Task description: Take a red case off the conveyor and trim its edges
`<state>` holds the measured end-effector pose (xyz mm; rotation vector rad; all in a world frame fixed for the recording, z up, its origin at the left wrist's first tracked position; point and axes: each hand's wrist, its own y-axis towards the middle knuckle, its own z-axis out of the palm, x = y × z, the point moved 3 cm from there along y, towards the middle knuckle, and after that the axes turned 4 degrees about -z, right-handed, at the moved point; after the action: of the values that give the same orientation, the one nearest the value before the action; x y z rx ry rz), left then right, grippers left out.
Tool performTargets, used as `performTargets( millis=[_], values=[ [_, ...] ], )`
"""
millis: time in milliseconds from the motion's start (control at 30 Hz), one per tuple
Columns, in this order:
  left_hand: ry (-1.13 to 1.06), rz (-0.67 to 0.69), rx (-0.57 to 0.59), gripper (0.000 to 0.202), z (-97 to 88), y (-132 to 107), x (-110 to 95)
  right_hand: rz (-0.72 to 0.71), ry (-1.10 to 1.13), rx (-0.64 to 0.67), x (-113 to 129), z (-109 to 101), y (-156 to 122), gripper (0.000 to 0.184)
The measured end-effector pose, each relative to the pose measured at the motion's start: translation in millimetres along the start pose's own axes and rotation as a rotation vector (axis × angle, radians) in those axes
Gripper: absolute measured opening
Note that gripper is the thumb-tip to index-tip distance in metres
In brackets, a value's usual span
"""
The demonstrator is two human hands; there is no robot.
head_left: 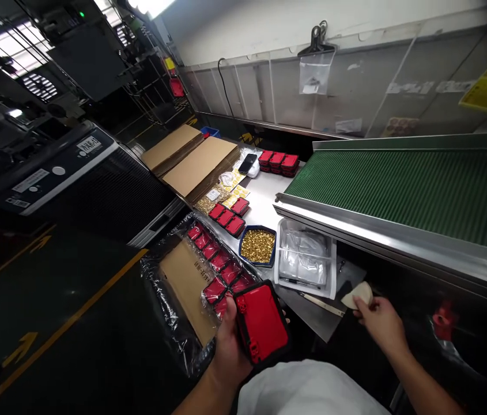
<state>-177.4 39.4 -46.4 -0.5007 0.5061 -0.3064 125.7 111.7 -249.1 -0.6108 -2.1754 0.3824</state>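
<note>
My left hand (228, 349) grips a red plastic case (264, 323) with black edges, tilted up in front of my body. Between the thumb and fingers of my right hand (379, 323) is a pale, cream-coloured folded cloth (359, 295), held off to the right and apart from the case. Beyond the left hand lies a plastic-lined carton (187, 288) with a row of similar red cases (212, 253) along one side. A blue bowl of small gold-coloured metal parts (257, 245) stands near a white bin (330, 282) holding clear plastic bags (301, 253).
A green conveyor belt (420, 184) with a metal edge runs along the right. Stacked cardboard sheets (202, 164) lie at the back left. More red cases (278, 161) sit on the white table (264, 199), near a phone (248, 163). A metal strip (323, 304) lies before the bin.
</note>
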Motion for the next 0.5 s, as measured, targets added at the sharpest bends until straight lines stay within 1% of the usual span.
performTargets(
  millis=[67, 100, 133, 167, 200, 233, 267, 300, 333, 367, 400, 467, 500],
  values=[
    [-0.012, 0.048, -0.05, 0.068, 2.7, 1.8, 0.6, -0.038, 0.363, -0.117, 32.2, -15.3, -45.1, 0.056],
    [-0.022, 0.079, -0.08, 0.066, 2.7, 3.2, 1.4, -0.084, 0.403, -0.152, 53.2, -22.9, -68.5, 0.06],
    [-0.031, 0.107, -0.111, 0.065, 2.0, 4.8, 2.6, -0.16, 0.421, -0.165, 76.9, -29.6, -90.9, 0.057],
    [-0.034, 0.138, -0.138, 0.063, 1.0, 6.5, 4.0, -0.297, 0.454, -0.124, 103.4, -34.4, -111.4, 0.046],
    [-0.031, 0.169, -0.16, 0.061, 0.0, 8.2, 5.5, -0.498, 0.483, -0.001, 131.5, -36.2, -130.0, 0.033],
    [-0.02, 0.192, -0.173, 0.059, -0.3, 9.9, 7.0, -0.684, 0.514, 0.076, 156.8, -38.0, -146.1, 0.024],
    [-0.003, 0.207, -0.177, 0.056, 0.1, 11.3, 8.3, -0.835, 0.528, 0.145, 178.2, -38.4, -158.6, 0.02],
    [0.014, 0.214, -0.176, 0.054, 1.4, 12.5, 9.2, -0.952, 0.533, 0.213, 195.4, -37.4, -167.6, 0.02],
    [0.029, 0.217, -0.173, 0.052, 3.3, 13.4, 9.6, -1.016, 0.534, 0.253, 207.7, -35.6, -172.7, 0.021],
    [0.04, 0.215, -0.17, 0.051, 5.7, 13.9, 9.5, -1.033, 0.533, 0.28, 215.9, -33.1, -174.6, 0.022],
    [0.045, 0.214, -0.17, 0.051, 8.2, 14.2, 8.8, -1.021, 0.533, 0.293, 220.6, -30.3, -174.5, 0.021],
    [0.047, 0.202, -0.177, 0.049, 12.2, 14.7, 6.7, -0.981, 0.541, 0.3, 223.1, -25.2, -172.9, 0.018],
    [0.049, 0.19, -0.174, 0.049, 13.5, 15.0, 5.7, -0.994, 0.542, 0.316, 222.9, -23.1, -173.1, 0.017]
  ],
)
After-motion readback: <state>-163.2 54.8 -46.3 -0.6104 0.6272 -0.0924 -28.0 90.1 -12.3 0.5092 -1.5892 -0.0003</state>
